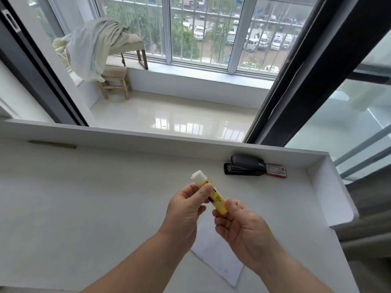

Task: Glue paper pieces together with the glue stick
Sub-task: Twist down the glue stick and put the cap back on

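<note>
Two bare hands meet over the white counter (84,197) in the head view, sharing one yellow plastic glue stick (215,199) with a white block of glue wound out at its far end. The left hand (186,210) pinches the upper barrel, thumb on top and fingers (201,209) curled beneath; the right hand (239,225) closes its fingers on the base end, seemingly on the twist knob, though the knob itself is hidden. The stick's long axis runs diagonally, glue tip up and to the left, away from the person, base down toward the right hand. A white sheet of paper (220,254) lies flat on the counter directly below the hands, mostly under the right wrist, well apart from the glue tip. To reach it, the tip likely has to tilt down and back toward the person; the right hand is nearer the sheet. A black stapler (245,166) and a red-and-white staple box (277,170) sit against the far rim.
</note>
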